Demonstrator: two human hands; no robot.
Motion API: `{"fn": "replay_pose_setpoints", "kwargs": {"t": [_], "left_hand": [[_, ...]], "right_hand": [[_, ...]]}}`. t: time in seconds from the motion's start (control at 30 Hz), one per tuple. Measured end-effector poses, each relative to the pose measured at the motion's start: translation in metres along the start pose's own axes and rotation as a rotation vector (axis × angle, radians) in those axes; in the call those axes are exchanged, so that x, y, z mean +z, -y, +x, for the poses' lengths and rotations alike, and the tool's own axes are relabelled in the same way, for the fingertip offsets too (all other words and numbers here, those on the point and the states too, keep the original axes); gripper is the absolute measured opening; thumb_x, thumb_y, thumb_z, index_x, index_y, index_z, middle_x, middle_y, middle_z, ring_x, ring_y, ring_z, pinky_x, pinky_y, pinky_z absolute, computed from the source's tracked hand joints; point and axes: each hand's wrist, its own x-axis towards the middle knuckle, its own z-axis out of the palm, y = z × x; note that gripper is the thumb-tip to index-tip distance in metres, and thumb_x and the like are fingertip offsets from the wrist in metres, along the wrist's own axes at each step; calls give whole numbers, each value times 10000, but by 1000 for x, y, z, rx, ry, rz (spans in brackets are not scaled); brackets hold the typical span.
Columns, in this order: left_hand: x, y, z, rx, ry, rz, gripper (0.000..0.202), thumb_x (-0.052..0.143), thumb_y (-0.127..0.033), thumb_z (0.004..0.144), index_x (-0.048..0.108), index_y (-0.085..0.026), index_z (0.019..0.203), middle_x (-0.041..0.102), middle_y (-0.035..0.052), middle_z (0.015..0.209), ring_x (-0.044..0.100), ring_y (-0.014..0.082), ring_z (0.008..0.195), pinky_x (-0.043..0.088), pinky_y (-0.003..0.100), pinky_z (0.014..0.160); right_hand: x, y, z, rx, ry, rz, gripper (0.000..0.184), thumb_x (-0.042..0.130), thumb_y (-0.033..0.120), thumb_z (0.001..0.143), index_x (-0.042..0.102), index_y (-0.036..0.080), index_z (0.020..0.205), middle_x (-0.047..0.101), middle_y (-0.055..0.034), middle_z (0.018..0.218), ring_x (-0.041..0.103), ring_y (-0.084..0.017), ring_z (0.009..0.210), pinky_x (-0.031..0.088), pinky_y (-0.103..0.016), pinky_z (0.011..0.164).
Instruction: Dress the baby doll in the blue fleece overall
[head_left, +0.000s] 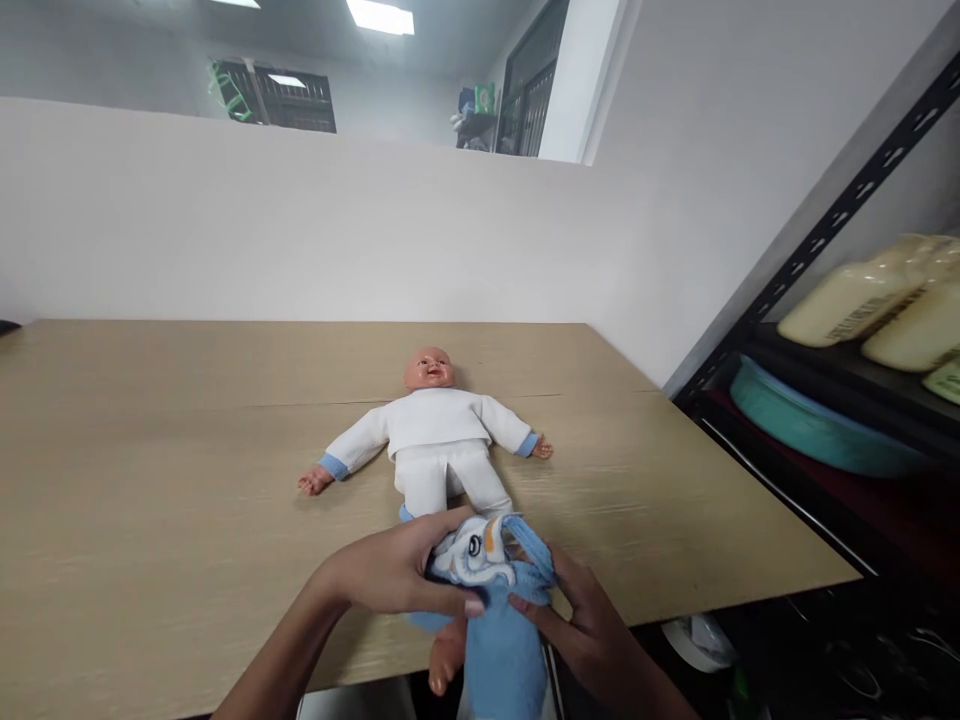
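Observation:
A baby doll [433,440] in a white suit with blue cuffs lies on its back on the wooden table [172,450], head away from me, arms spread. Both my hands are at its feet by the near table edge. My left hand [397,575] is closed on a light blue sock [495,600] with a white and orange animal face, thumb pressed along its opening. My right hand [581,615] grips the same sock from the right side. One bare doll foot [445,660] hangs below the table edge, under my left hand.
A white partition wall [300,230] stands behind the table. A dark metal shelf [825,400] at the right holds cream bottles [870,300] and a teal basin [810,425]. The table's right edge runs close to the shelf.

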Motion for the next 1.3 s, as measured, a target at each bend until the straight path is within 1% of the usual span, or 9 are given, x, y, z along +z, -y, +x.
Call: {"fn": "replay_pose_setpoints", "kwargs": {"t": [0.1, 0.27, 0.43, 0.5, 0.6, 0.83, 1.03, 1.13, 1.3], "left_hand": [[-1, 4, 7, 42, 105, -38, 612, 933, -511, 729, 690, -225, 1213, 754, 28, 1098, 685, 259, 996, 551, 333, 892], [0, 11, 14, 92, 89, 14, 271, 754, -432, 928, 723, -208, 1077, 722, 26, 1011, 641, 235, 949, 511, 323, 883], [0, 17, 8, 13, 37, 229, 212, 603, -285, 968, 680, -215, 1153, 692, 51, 1087, 578, 262, 1056, 468, 361, 968], [2, 17, 6, -11, 36, 277, 262, 576, -236, 940, 661, -221, 1187, 690, 48, 1089, 557, 258, 1046, 458, 367, 981], [3, 13, 5, 9, 3, 257, 264, 569, -229, 927, 675, -224, 1168, 698, 39, 1087, 562, 251, 1025, 447, 374, 1012], [-3, 4, 9, -23, 91, 149, 319, 842, -511, 837, 724, -230, 930, 688, 6, 995, 577, 285, 1079, 405, 394, 1048], [-3, 9, 16, -81, 88, 185, 133, 737, -316, 875, 698, -230, 969, 655, 20, 1023, 563, 289, 1078, 419, 398, 1020], [3, 6, 16, -53, 67, 235, 316, 698, -183, 800, 701, -250, 1109, 673, 37, 1137, 560, 309, 1132, 392, 438, 1071], [14, 3, 17, -95, 24, 277, 287, 693, -166, 750, 695, -263, 1020, 662, 12, 961, 569, 311, 1065, 412, 417, 984]], "right_hand": [[10, -6, -3, 87, -29, 112, 514, 694, 521, 957, 690, 215, 1370, 764, -128, 1305, 692, -341, 1253, 522, -495, 1143], [6, 6, -6, 140, -51, -59, 450, 679, 536, 955, 752, 203, 1249, 788, -113, 1201, 688, -344, 1193, 513, -486, 1113], [-14, 30, -11, 151, 340, -184, 474, 869, 488, 802, 790, 230, 1192, 789, -69, 1182, 694, -320, 1140, 539, -407, 1050], [-15, 34, -10, 135, 385, -152, 500, 929, 453, 735, 800, 235, 1165, 769, -72, 1257, 673, -327, 1211, 511, -412, 1103], [-9, 27, -12, 138, 322, -66, 333, 813, 478, 864, 814, 210, 1062, 767, -106, 1271, 686, -336, 1214, 535, -442, 1091], [17, 2, -40, 397, -93, 168, 574, 647, 626, 936, 667, 291, 1401, 680, -123, 1481, 602, -377, 1411, 461, -577, 1223], [13, 24, -45, 425, 65, 286, 640, 724, 655, 871, 670, 271, 1380, 756, -119, 1334, 716, -364, 1229, 589, -496, 1081], [18, 22, -49, 378, 190, 323, 765, 885, 540, 710, 658, 274, 1389, 767, -103, 1300, 756, -361, 1100, 640, -457, 957], [39, -16, -62, 365, -300, -35, 545, 647, 419, 859, 637, 218, 1366, 740, -156, 1311, 689, -379, 1247, 589, -512, 1061]]}}
